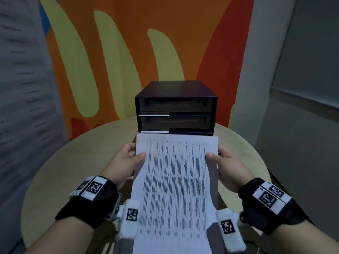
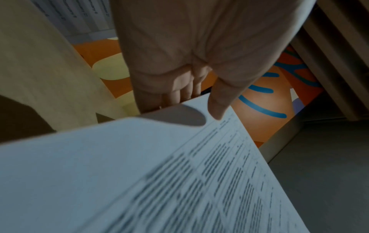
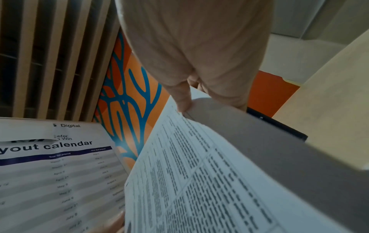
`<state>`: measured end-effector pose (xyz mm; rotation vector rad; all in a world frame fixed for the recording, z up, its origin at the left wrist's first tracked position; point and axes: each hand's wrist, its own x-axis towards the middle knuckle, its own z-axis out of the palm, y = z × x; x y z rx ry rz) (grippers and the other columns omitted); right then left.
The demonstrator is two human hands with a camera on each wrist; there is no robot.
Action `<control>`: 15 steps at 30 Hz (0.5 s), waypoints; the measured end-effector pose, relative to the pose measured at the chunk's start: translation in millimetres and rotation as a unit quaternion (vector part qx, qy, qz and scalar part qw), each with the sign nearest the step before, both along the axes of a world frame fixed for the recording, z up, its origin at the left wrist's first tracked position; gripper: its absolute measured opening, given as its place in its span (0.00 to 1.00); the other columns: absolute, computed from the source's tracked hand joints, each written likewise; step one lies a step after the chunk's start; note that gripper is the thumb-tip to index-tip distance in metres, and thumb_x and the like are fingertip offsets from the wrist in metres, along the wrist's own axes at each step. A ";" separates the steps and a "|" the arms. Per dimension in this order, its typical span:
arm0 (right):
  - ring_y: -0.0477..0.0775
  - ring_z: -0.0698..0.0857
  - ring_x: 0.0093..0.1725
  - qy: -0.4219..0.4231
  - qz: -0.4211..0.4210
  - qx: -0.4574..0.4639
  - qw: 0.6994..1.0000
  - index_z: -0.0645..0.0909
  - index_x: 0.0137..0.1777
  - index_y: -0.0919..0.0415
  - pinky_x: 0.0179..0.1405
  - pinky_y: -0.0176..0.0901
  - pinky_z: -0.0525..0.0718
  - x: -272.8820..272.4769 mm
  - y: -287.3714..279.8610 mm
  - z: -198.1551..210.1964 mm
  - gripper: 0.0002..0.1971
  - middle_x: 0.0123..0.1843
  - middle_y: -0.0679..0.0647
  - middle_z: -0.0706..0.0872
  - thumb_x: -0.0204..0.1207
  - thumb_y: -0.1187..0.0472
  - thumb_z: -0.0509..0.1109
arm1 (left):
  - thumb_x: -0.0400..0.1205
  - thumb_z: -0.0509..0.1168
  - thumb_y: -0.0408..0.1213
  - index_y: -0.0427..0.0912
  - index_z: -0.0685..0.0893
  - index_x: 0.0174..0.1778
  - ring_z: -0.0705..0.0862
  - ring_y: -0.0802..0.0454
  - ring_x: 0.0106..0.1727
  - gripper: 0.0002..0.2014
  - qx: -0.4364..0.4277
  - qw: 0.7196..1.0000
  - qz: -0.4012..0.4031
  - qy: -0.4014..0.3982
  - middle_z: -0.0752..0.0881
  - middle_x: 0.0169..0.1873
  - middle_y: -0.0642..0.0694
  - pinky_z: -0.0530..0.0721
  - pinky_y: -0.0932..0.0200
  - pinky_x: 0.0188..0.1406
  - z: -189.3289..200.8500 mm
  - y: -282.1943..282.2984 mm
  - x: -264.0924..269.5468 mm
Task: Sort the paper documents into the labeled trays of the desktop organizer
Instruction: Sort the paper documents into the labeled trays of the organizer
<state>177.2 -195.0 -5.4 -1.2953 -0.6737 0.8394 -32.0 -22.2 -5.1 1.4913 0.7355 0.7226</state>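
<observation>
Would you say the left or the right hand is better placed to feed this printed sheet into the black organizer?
Neither clearly. The left hand and right hand pinch opposite edges of the white printed table sheet at matching height, its far edge squarely before the black desktop organizer. Pushing with both looks best.

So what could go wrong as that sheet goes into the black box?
The sheet is held only at its side edges, by the left hand and right hand, thumbs on top; its middle may sag and buckle against a tray lip. The organizer has narrow slots already holding papers, so the sheet could catch on them. Its labels are unreadable here, so a wrong tray is possible.
</observation>
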 end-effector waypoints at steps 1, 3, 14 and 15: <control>0.56 0.91 0.52 0.004 -0.009 0.006 1.000 0.79 0.67 0.60 0.49 0.52 0.88 1.0 0.9 2.5 0.15 0.55 0.55 0.91 0.87 0.69 0.56 | 0.86 0.61 0.31 0.41 0.77 0.60 0.90 0.46 0.48 0.07 0.000 1.000 -0.010 0.009 0.91 0.52 0.42 0.84 0.53 0.39 -0.7 -1.1 0.2; 0.56 0.91 0.52 0.006 -0.015 0.012 1.000 0.78 0.68 0.60 0.54 0.56 0.87 3.0 2.0 6.6 0.15 0.55 0.56 0.91 0.87 0.69 0.55 | 0.86 0.60 0.29 0.39 0.80 0.58 0.90 0.47 0.44 0.07 0.019 1.000 -0.007 0.006 0.91 0.50 0.42 0.86 0.55 0.37 -2.2 -3.8 1.0; 0.67 0.88 0.56 -0.082 0.066 -0.230 0.967 0.83 0.61 0.64 0.63 0.64 0.82 14.1 4.4 -29.3 0.13 0.54 0.62 0.91 0.83 0.72 0.60 | 0.80 0.65 0.31 0.41 0.82 0.59 0.90 0.43 0.52 0.11 0.009 0.983 -0.047 0.180 0.91 0.52 0.43 0.85 0.38 0.59 -43.3 7.8 13.7; 0.67 0.88 0.56 -0.100 0.067 -0.263 0.957 0.83 0.60 0.64 0.64 0.65 0.82 16.9 7.1 -35.7 0.13 0.54 0.62 0.91 0.82 0.72 0.60 | 0.78 0.67 0.33 0.43 0.81 0.60 0.90 0.44 0.52 0.14 0.016 0.969 -0.072 0.234 0.90 0.52 0.44 0.85 0.40 0.59 -47.8 8.8 15.2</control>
